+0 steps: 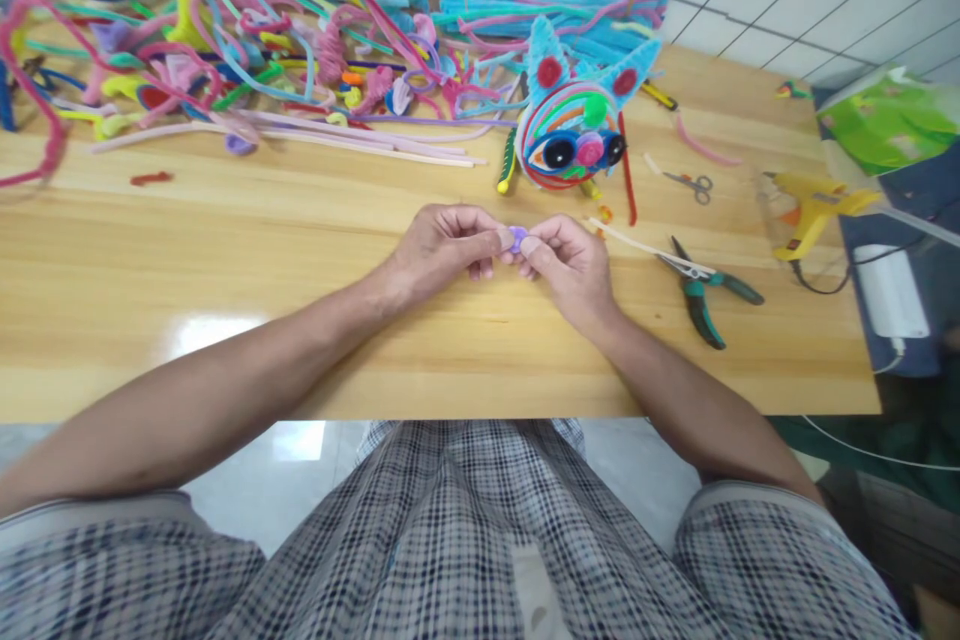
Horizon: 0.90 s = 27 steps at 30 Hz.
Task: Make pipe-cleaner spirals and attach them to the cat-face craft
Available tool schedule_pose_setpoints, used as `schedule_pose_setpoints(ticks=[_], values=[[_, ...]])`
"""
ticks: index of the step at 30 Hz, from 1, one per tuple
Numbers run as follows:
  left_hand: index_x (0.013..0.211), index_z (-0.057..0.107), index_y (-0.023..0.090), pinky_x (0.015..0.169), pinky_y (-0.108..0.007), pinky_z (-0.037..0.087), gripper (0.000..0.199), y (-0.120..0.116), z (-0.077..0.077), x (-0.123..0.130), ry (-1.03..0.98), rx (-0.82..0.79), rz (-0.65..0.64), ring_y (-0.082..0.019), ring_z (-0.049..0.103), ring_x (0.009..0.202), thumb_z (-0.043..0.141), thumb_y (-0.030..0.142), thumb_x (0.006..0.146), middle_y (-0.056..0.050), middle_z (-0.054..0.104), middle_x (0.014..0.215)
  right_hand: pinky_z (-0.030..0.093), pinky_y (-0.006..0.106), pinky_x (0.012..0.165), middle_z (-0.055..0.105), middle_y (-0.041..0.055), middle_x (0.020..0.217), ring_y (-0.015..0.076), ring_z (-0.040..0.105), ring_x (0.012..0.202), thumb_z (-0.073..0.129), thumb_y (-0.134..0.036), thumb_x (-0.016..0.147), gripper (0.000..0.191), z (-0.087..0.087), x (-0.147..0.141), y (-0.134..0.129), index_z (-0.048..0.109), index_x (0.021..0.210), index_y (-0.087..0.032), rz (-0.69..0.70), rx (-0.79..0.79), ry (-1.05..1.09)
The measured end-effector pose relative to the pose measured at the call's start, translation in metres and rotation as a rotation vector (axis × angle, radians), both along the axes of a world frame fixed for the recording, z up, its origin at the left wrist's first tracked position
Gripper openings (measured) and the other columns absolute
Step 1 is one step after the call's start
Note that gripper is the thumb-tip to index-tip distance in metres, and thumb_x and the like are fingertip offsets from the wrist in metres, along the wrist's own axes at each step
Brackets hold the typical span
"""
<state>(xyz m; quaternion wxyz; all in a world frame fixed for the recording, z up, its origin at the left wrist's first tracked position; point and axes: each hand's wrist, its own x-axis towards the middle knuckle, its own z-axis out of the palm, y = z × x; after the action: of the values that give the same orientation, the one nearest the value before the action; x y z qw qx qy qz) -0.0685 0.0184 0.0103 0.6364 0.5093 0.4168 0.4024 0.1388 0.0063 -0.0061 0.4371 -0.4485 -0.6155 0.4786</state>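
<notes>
Your left hand (450, 242) and right hand (574, 265) are both pinched narrow on the purple piece (517, 238), above the bench (480, 350). Cat face (551, 120) beyond them already has ears (543, 42), eyes (559, 154) and nose (590, 149) on. Purple piece is apart from it, partly hidden; can't tell if it's fully shaped.

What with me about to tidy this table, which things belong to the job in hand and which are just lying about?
Likely the job's:
purple piece, pinched by left hand and right hand
blue-eared face
fuzzy stems
pliers
scissors
yellow glue gun

Probably just lying about:
green packet
white box with cable
short red scrap
</notes>
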Motion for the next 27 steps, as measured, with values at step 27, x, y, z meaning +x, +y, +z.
schedule_pose_setpoints(ticks=[27], values=[[0.077, 0.083, 0.018, 0.059, -0.025, 0.054, 0.033, -0.0014, 0.0037, -0.003, 0.09, 0.026, -0.005, -0.012, 0.063, 0.057, 0.094, 0.049, 0.078, -0.005, 0.079, 0.07, 0.051, 0.025, 0.062, 0.073, -0.0009, 0.078, 0.011, 0.061, 0.063, 0.077, -0.075, 0.09, 0.054, 0.0025, -0.0041, -0.0007, 0.064, 0.087, -0.022, 0.037, -0.059, 0.031]])
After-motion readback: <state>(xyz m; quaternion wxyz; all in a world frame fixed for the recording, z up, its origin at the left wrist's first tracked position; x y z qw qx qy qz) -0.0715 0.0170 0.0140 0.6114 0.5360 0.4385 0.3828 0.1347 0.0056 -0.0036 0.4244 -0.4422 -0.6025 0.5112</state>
